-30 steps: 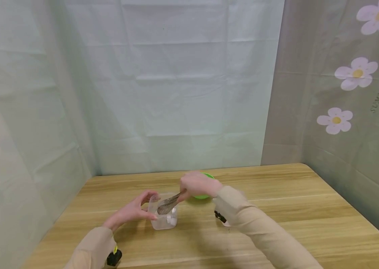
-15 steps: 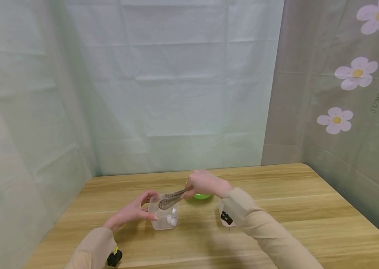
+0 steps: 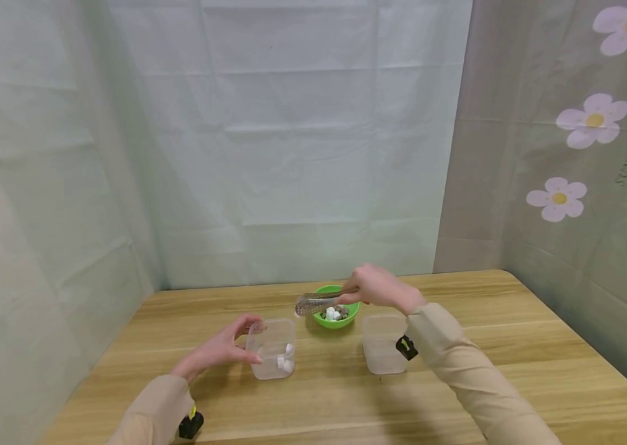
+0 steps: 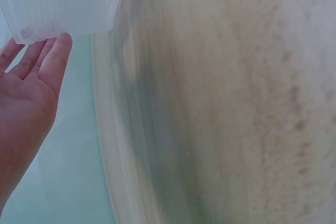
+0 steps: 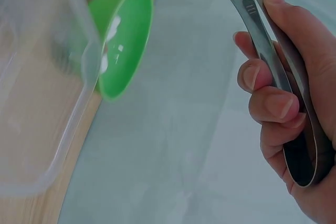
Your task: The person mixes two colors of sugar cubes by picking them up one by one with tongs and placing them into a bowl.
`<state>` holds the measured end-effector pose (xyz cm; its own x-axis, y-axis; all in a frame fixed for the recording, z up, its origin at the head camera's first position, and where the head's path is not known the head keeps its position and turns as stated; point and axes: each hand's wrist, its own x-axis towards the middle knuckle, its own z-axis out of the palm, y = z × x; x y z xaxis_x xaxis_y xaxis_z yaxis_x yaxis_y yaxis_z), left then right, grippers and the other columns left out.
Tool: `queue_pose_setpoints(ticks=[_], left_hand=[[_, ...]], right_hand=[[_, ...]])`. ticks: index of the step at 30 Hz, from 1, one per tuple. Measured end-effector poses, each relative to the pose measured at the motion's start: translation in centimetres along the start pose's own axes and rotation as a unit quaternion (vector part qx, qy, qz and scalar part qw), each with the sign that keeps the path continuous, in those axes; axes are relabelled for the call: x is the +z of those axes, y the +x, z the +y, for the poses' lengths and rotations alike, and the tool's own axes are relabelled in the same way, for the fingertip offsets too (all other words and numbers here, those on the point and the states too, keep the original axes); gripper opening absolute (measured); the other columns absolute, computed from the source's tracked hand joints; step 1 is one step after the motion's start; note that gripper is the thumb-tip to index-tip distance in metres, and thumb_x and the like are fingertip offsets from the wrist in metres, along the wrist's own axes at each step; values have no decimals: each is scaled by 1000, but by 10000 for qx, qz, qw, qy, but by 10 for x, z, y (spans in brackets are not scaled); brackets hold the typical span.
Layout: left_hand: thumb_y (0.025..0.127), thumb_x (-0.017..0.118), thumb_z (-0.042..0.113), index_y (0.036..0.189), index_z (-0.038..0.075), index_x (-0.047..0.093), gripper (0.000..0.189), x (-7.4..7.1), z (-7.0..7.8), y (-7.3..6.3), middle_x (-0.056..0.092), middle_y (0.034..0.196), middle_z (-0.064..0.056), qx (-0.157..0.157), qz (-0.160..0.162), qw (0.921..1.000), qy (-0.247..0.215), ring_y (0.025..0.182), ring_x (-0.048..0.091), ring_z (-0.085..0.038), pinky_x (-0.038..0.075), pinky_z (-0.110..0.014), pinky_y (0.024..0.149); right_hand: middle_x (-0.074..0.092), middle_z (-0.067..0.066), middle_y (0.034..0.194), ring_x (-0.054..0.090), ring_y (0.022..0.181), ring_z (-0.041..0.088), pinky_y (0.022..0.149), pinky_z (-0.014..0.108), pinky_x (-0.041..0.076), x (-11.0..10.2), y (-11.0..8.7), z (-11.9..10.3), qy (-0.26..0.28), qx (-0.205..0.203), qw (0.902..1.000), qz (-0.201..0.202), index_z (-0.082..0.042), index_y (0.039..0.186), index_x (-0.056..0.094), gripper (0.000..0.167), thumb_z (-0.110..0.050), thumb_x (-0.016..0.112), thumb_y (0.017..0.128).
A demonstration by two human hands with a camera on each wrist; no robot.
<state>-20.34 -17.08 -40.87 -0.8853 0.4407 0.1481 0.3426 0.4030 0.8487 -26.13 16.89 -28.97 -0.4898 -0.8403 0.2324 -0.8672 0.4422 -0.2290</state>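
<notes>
My left hand (image 3: 227,346) holds a clear plastic container (image 3: 273,334) by its left side, thumb in front and fingers behind. Several small white pieces (image 3: 285,360) lie in it at the right. In my right hand (image 3: 376,287) is a pair of metal tongs (image 5: 273,59) with perforated ends, gripped between thumb and fingers. Its ends hang just left of the green bowl (image 3: 355,313), above the table. A small pale spot shows below the tips; I cannot tell what it is. White and brownish pieces (image 3: 333,314) lie in the bowl.
Another clear plastic container (image 3: 383,343) stands to the right, partly behind the black wrist camera (image 3: 406,347). All stand on a wooden table (image 3: 324,395) with pale curtains (image 3: 313,154) behind it and at the sides.
My right hand has moved the tongs from over the left container up and right to the green bowl. The bowl's contents and the right container now show. The left hand keeps its place.
</notes>
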Motion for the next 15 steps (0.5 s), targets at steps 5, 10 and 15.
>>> queue_pose_setpoints(ticks=[5,10,15], left_hand=[[74,75,8,131,-3,30,73,0,0,0,39,127,-17,-15,-51,10000,-58,118,32,-35,36,-47,93],[74,74,8,131,-3,30,73,-1,2,-1,39,127,-17,-1,-61,10000,-55,118,33,-36,37,-47,93],[74,75,10,131,-4,30,74,0,3,-2,39,128,-17,-27,-67,10000,-3,119,32,-36,36,-48,93]], right_hand=[[55,-15,55,35,37,3,39,18,33,-8,-12,12,37,224,9997,57,-14,81,73,18,-27,63,86],[52,-15,50,34,37,3,38,18,32,-13,-20,21,-71,466,9988,96,-14,80,73,17,-27,63,86],[47,-9,43,33,37,3,39,18,31,-14,-23,28,-170,629,9978,78,-18,76,72,17,-28,63,85]])
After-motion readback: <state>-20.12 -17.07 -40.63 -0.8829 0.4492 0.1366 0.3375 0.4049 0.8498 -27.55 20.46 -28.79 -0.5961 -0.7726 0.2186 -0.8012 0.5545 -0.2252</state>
